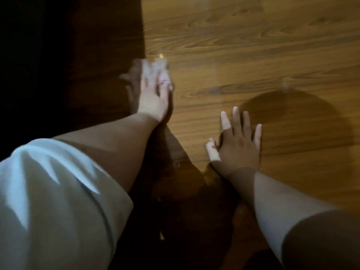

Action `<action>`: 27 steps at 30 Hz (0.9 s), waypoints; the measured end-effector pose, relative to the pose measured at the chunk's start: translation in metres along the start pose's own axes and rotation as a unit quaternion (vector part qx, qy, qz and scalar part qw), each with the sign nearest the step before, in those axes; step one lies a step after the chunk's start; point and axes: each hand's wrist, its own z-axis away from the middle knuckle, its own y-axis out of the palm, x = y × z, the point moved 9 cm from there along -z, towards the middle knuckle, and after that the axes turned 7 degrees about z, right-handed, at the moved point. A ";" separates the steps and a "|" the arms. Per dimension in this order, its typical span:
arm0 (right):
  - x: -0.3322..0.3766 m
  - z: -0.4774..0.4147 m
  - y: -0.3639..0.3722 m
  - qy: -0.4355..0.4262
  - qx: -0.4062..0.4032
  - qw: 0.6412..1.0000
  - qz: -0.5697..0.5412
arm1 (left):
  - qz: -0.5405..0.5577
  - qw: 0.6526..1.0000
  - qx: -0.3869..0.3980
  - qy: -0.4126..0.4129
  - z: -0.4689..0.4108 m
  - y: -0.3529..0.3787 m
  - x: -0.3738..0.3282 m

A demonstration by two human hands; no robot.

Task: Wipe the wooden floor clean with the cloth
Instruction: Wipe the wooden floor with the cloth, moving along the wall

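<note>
The wooden floor (253, 45) fills the view, brown planks with dark grain. My left hand (153, 94) reaches forward at the centre left and presses a pale, blurred cloth (155, 68) against the floor; the cloth sticks out past my fingertips at the edge of a deep shadow. My right hand (238, 145) lies flat on the floor to the right and nearer, fingers spread, with nothing in it.
The left third of the floor lies in very dark shadow (58, 55). A round shadow (292, 117) falls on the planks beyond my right hand. My white sleeve (54, 201) covers the lower left corner.
</note>
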 end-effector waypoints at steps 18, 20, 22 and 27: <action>-0.002 0.000 -0.013 0.043 -0.010 0.999 -0.027 | -0.161 0.985 0.017 0.056 0.033 -0.015 0.040; 0.007 -0.013 -0.030 0.035 -0.037 0.996 -0.078 | -0.134 0.989 -0.002 0.065 0.035 -0.019 0.038; 0.039 -0.035 -0.045 -0.040 -0.049 0.995 -0.080 | -0.073 0.994 -0.023 0.071 0.037 -0.025 0.035; 0.145 -0.121 -0.033 -0.225 0.031 0.972 0.054 | -0.034 0.996 -0.047 0.073 0.039 -0.034 0.033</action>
